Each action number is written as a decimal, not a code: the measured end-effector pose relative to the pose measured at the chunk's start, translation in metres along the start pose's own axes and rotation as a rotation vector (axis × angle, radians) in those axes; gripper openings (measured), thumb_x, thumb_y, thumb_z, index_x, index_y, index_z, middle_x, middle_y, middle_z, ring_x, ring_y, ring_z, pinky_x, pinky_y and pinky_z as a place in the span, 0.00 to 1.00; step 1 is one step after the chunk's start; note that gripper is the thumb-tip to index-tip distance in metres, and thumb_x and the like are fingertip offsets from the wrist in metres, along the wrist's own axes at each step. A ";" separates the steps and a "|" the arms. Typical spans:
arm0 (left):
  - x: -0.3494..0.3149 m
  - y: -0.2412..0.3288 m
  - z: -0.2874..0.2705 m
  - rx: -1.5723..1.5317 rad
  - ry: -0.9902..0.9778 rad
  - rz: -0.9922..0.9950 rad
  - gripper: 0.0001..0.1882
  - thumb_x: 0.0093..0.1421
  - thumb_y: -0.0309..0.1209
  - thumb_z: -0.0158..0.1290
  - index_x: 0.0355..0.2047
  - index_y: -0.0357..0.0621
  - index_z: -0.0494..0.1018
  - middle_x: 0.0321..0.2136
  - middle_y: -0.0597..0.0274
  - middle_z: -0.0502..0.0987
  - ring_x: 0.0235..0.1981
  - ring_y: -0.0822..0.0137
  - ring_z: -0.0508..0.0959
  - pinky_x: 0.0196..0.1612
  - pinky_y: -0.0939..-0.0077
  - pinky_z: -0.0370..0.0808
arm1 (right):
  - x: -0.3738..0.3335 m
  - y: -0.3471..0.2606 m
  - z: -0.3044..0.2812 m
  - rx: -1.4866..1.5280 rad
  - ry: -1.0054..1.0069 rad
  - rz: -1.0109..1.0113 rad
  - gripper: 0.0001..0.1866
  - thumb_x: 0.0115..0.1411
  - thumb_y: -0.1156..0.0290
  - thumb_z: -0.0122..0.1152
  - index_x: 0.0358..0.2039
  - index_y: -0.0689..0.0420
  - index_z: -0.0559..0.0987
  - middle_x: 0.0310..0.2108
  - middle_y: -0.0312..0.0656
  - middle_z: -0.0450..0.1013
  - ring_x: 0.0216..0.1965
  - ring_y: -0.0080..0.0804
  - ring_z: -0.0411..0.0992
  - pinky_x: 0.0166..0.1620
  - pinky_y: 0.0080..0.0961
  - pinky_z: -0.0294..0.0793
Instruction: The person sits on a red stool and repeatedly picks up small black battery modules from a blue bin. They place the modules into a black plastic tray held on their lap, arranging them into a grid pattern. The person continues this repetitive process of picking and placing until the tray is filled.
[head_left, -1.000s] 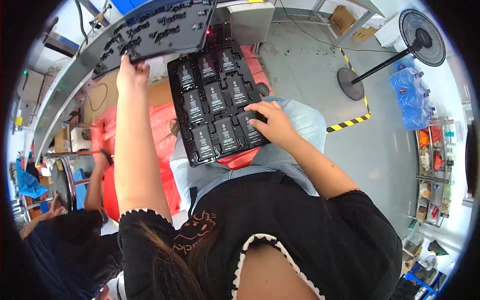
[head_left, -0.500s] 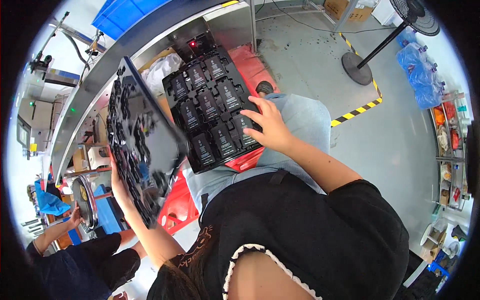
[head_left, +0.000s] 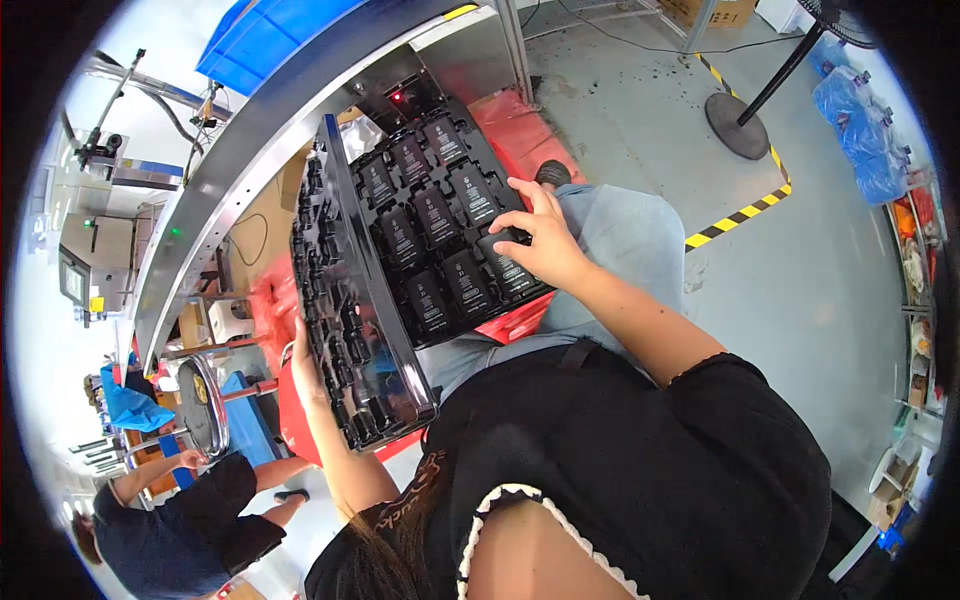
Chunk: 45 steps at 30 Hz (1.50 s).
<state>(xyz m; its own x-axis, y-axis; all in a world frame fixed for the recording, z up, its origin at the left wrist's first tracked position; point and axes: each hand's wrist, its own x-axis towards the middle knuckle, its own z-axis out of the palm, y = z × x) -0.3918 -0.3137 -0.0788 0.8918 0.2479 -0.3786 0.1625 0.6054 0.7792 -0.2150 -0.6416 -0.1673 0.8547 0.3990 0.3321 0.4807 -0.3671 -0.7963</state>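
Note:
A black moulded plastic tray [head_left: 345, 290] stands tilted on edge in my left hand [head_left: 309, 372], whose fingers are partly hidden behind it. To its right lies a second black tray [head_left: 490, 318], which holds several flat black rectangular packs [head_left: 434, 218] with pale printing, set in rows in its pockets. The held tray covers part of this tray's left side. My right hand [head_left: 545, 245] is over the right edge of the loaded tray, fingers spread and slightly curled. Its fingertips are at the packs there; whether they touch is unclear.
Beyond the loaded tray runs a metal machine frame [head_left: 205, 190] with a blue bin [head_left: 270, 45] above. Red plastic sheeting [head_left: 520, 135] lies beside it. A person [head_left: 180, 520] works at lower left next to a round stool [head_left: 203, 410]. A black fan [head_left: 740, 125] stands at far right.
The held tray has swung right and closer to the loaded tray, now more edge-on. My right hand stays at the loaded tray's right edge. The whole view has shifted slightly.

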 end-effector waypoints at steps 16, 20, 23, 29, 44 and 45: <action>0.024 -0.026 -0.039 0.192 0.191 0.051 0.23 0.69 0.45 0.45 0.56 0.41 0.71 0.49 0.60 0.78 0.47 0.66 0.78 0.54 0.72 0.72 | -0.005 -0.004 -0.011 -0.247 -0.140 -0.085 0.24 0.48 0.56 0.72 0.47 0.44 0.81 0.68 0.51 0.51 0.68 0.58 0.48 0.63 0.55 0.54; 0.024 -0.025 -0.042 0.187 0.167 0.043 0.24 0.69 0.45 0.45 0.56 0.41 0.71 0.49 0.60 0.78 0.48 0.65 0.78 0.55 0.71 0.72 | -0.001 -0.007 -0.016 -0.271 -0.134 -0.104 0.23 0.47 0.54 0.73 0.44 0.46 0.82 0.67 0.51 0.52 0.68 0.58 0.48 0.63 0.55 0.53; 0.018 -0.023 -0.042 0.188 0.150 0.025 0.24 0.70 0.45 0.45 0.56 0.41 0.71 0.50 0.59 0.77 0.48 0.65 0.78 0.56 0.71 0.72 | 0.002 -0.010 -0.018 -0.287 -0.143 -0.089 0.22 0.45 0.55 0.74 0.41 0.48 0.82 0.66 0.51 0.53 0.68 0.58 0.48 0.64 0.54 0.53; 0.015 -0.022 -0.043 0.194 0.200 0.055 0.24 0.70 0.44 0.45 0.57 0.40 0.70 0.50 0.59 0.77 0.49 0.65 0.78 0.57 0.70 0.71 | 0.021 -0.007 -0.027 -0.126 -0.229 -0.143 0.19 0.43 0.60 0.76 0.35 0.52 0.79 0.62 0.49 0.59 0.65 0.55 0.53 0.64 0.46 0.55; 0.024 -0.032 -0.076 0.111 0.198 0.036 0.22 0.71 0.40 0.44 0.57 0.38 0.70 0.53 0.59 0.75 0.53 0.65 0.75 0.60 0.70 0.67 | 0.054 -0.009 -0.040 -0.023 -0.389 -0.113 0.12 0.47 0.67 0.72 0.31 0.55 0.79 0.44 0.41 0.70 0.54 0.44 0.62 0.58 0.37 0.62; 0.023 -0.032 -0.078 0.109 0.200 0.044 0.22 0.71 0.40 0.44 0.57 0.38 0.70 0.53 0.59 0.75 0.53 0.65 0.74 0.60 0.70 0.67 | 0.058 -0.012 -0.040 -0.025 -0.439 -0.112 0.12 0.47 0.67 0.72 0.31 0.55 0.80 0.44 0.41 0.70 0.54 0.44 0.63 0.58 0.37 0.62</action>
<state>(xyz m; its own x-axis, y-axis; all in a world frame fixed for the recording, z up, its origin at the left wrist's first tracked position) -0.4092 -0.2689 -0.1517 0.7997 0.4237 -0.4255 0.1792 0.5078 0.8426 -0.1633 -0.6480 -0.1180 0.6359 0.7538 0.1656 0.5746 -0.3191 -0.7536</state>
